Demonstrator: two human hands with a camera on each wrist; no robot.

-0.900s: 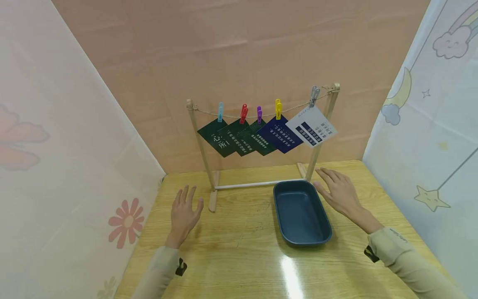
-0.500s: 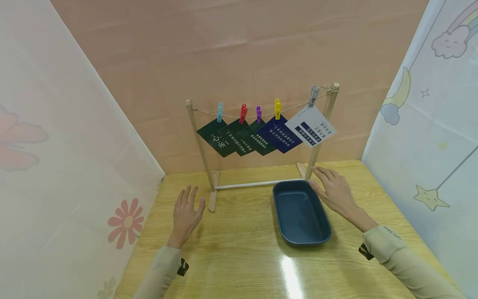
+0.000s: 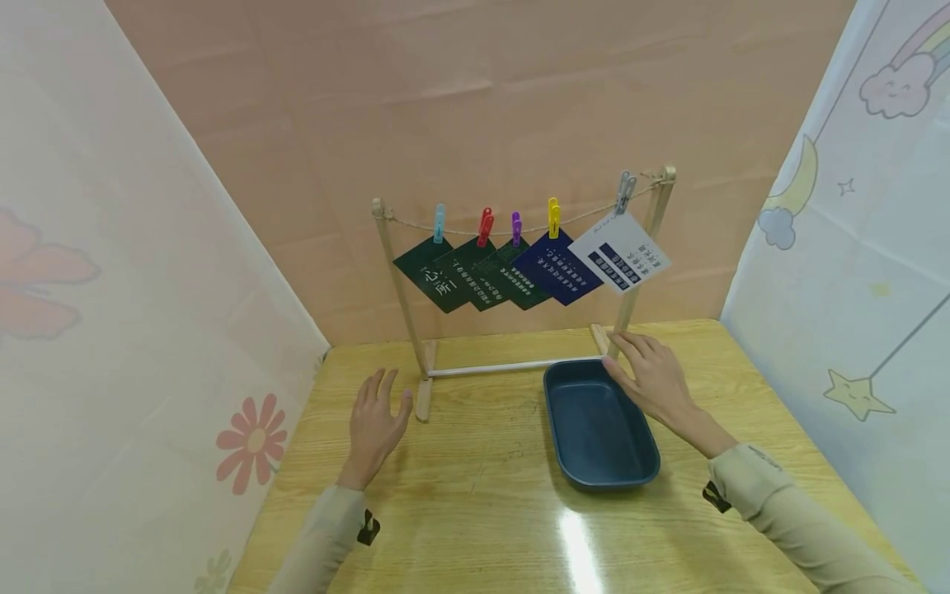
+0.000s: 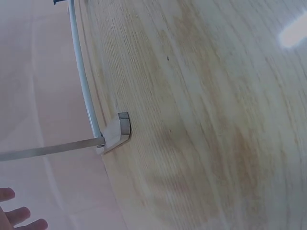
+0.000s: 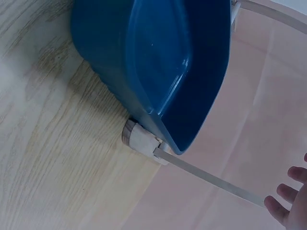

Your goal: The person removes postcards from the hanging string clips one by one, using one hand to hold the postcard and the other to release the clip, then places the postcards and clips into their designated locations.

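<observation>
My left hand (image 3: 375,425) hovers over the left of the table, fingers spread and holding nothing, just left of the rack's left foot (image 3: 424,401). My right hand (image 3: 653,381) is above the far right rim of a dark blue tray (image 3: 601,429), its fingertips overlapping the rack's right post (image 3: 637,285) in the head view. A string (image 3: 594,212) between the posts carries several cards on coloured clothespins: dark green cards (image 3: 436,276) at left, a navy card (image 3: 560,268), and a white card (image 3: 622,252) under a grey clothespin (image 3: 625,192). In the right wrist view the tray (image 5: 160,52) shows nothing inside.
The wooden table (image 3: 475,511) runs up to a peach cloth backdrop (image 3: 475,107). Patterned white cloth walls (image 3: 148,289) stand on both sides. A white rod (image 3: 512,366) joins the rack's feet low over the table.
My right hand has moved left, from beside the tray to over its rim and the right post. My left hand has shifted slightly right. Rack, cards and tray stay put.
</observation>
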